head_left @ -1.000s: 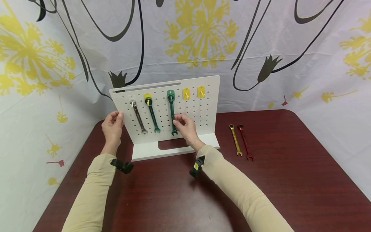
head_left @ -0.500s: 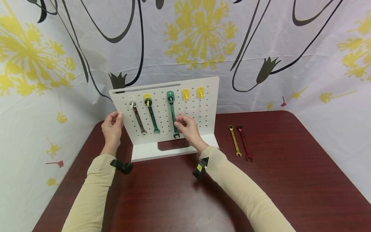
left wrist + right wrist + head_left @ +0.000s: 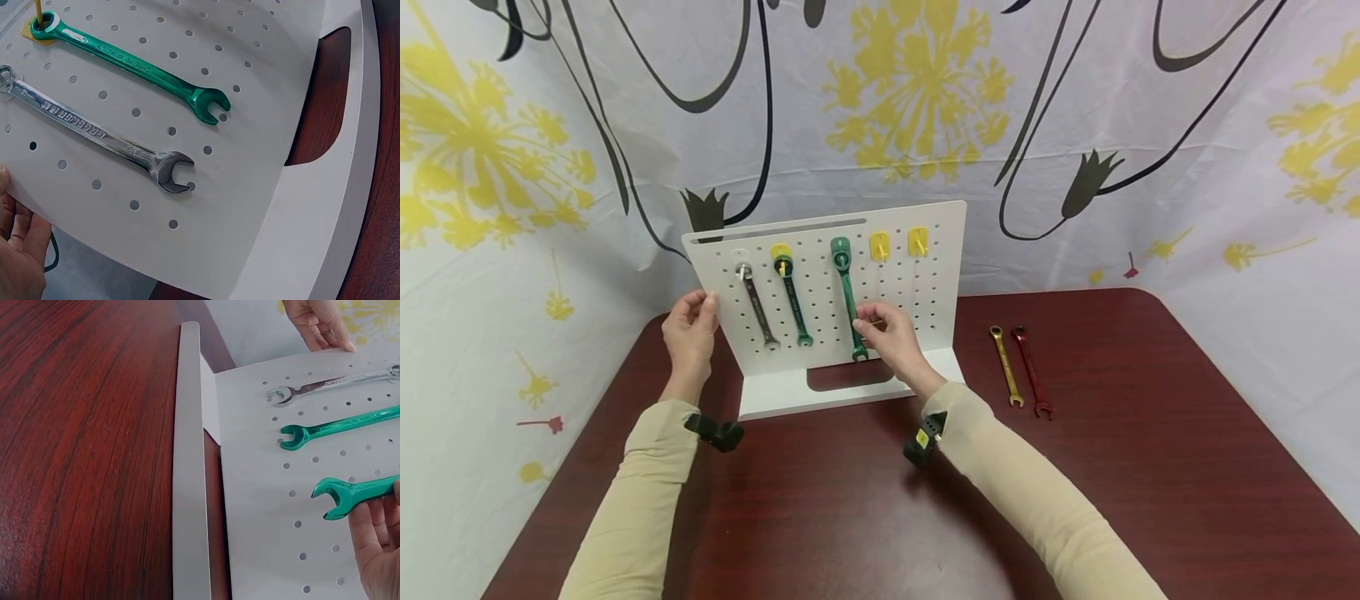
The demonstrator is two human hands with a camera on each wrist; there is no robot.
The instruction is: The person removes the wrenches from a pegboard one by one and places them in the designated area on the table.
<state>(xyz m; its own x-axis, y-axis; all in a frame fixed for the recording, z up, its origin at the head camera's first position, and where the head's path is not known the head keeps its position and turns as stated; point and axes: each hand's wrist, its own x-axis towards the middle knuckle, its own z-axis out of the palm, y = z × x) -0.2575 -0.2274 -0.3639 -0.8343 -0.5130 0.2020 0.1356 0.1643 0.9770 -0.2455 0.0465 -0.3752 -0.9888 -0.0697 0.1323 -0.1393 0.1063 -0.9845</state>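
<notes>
A white pegboard (image 3: 895, 308) stands upright on the table. My left hand (image 3: 691, 329) pinches its left edge, thumb in front and the other fingers partly hidden behind. With thumb and fingers my right hand (image 3: 891, 337) grips a green combination wrench (image 3: 350, 495) along its lower handle. That wrench's ring end overlaps a green hook (image 3: 840, 244) on the board, and its open end points down. To its left hang another green wrench (image 3: 137, 69) on a yellow hook and a silver wrench (image 3: 94, 131) on a pale hook.
Two yellow hooks (image 3: 880, 247) with nothing on them sit right of the held wrench. A gold wrench (image 3: 1007, 367) and a red wrench (image 3: 1033, 372) lie on the dark red table (image 3: 1150, 450) right of the board. A patterned curtain (image 3: 1075, 100) hangs behind.
My right hand has moved slightly right and down with the green wrench, whose open end has swung right and away from the board. The left hand has stayed in place.
</notes>
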